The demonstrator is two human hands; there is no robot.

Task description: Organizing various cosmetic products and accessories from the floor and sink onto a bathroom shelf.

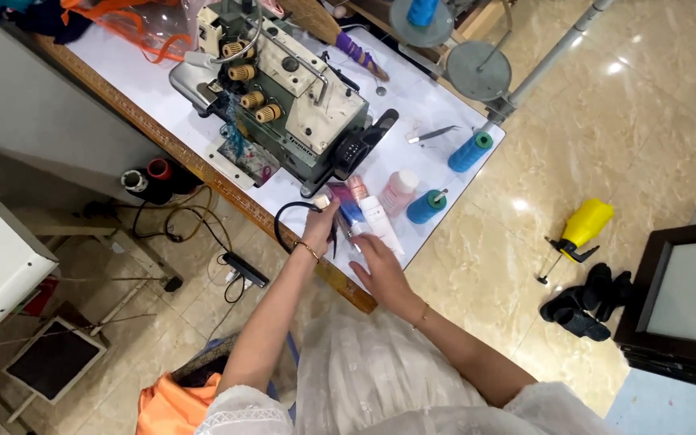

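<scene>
My left hand reaches to the near edge of the white sewing table, its fingers closed around a small pale-capped bottle just in front of the overlock sewing machine. A black scissors loop lies beside that hand. My right hand lies flat with its fingers stretched toward the near end of a white tube and a blue-purple tube. Whether its fingertips pinch anything is unclear.
A pink bottle, two blue thread cones and tweezers lie right of the machine. A thread stand rises at the far corner. On the floor are a yellow spray bottle, black shoes and a power strip.
</scene>
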